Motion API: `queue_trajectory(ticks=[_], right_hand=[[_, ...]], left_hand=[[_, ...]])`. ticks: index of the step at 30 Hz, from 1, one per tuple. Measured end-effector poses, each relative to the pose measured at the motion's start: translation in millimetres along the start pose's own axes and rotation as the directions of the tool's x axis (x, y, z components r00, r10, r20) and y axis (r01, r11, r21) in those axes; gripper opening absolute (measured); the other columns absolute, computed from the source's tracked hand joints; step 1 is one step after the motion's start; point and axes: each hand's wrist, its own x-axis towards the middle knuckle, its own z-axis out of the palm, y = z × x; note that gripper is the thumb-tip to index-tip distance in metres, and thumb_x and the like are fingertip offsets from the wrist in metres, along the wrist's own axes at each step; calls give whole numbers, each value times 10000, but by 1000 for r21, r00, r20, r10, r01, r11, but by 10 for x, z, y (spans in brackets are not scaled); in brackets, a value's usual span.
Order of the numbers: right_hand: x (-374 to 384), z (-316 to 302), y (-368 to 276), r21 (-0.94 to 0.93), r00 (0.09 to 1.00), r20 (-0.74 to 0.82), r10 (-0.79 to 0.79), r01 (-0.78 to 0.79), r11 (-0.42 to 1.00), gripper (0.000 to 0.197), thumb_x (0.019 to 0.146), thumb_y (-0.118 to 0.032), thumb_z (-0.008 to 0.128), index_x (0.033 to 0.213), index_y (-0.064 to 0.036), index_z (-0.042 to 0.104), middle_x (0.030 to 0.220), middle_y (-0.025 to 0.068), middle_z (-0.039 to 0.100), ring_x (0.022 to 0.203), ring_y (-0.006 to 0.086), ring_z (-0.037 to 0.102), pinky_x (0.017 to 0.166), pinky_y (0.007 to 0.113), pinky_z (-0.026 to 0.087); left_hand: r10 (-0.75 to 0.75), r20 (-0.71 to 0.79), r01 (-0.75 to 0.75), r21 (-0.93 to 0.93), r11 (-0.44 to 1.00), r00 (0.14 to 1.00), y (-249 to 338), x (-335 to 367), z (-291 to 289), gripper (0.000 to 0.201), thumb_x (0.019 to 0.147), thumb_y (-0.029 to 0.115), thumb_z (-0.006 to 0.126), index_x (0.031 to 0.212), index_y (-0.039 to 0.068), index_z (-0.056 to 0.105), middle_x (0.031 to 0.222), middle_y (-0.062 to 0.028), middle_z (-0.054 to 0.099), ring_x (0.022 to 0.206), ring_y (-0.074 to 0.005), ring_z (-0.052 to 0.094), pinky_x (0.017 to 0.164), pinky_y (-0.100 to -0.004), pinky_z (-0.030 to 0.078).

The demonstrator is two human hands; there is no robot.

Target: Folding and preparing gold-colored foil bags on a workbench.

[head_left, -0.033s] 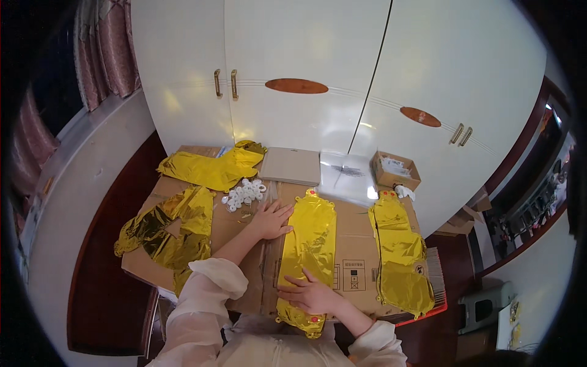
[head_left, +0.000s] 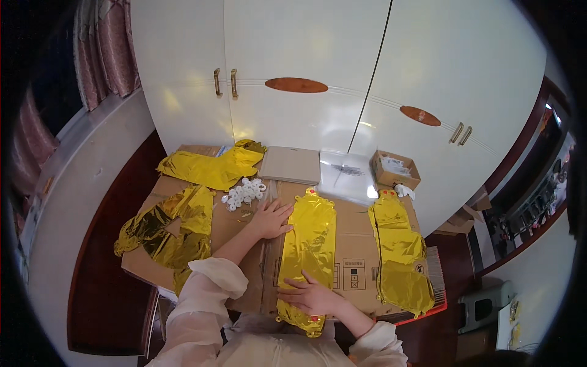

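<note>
A long, flat gold foil balloon (head_left: pixel 312 235) lies on the cardboard in front of me, with small tabs and a red spot at its far and near ends. My left hand (head_left: pixel 271 220) rests flat beside its left edge, fingers spread and their tips at the foil. Lower down, my right hand (head_left: pixel 310 296) lies palm down across the near part of the balloon with its fingers stretched out. Part of the foil is hidden beneath that hand. Neither hand is closed around anything.
Folded gold foil pieces lie at the right (head_left: pixel 400 257), at the left (head_left: pixel 174 229) and at the back left (head_left: pixel 211 168). Small white rolls (head_left: pixel 246 192) sit near my left hand. Behind are a grey-brown board stack (head_left: pixel 291 166), clear plastic sheets (head_left: pixel 347 177) and a small carton (head_left: pixel 396 170).
</note>
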Motion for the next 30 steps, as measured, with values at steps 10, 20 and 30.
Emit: queue_trajectory(ticks=[10,20,30], right_hand=[[-351,-308,145,188,873,-319,369,-324,927,431,935,-178,547,1358,-99,538,1385,116,550,1323,292,482,1158,548,249],[-273,-70,462,88,796,-411,446,-452,888,407,929,-201,584,1311,-61,567,1358,143,557,1323,325,471,1127,527,308],[-285,-132,517,87,829,-394,396,-395,914,411,926,-206,588,1310,-59,568,1384,154,536,1330,343,458,1135,532,292]], left_hand=[[109,-295,-74,130,989,949,250,-357,-184,786,923,598,477,1443,15,390,1534,-172,345,1434,-323,290,1134,-601,174],[319,55,-320,20,947,946,494,-698,-76,937,905,700,430,1496,-10,274,1564,-223,252,1471,-343,204,1174,-550,154],[278,143,-275,-37,961,950,506,-714,-184,900,939,663,402,1505,-19,242,1581,-212,217,1485,-339,165,1190,-522,141]])
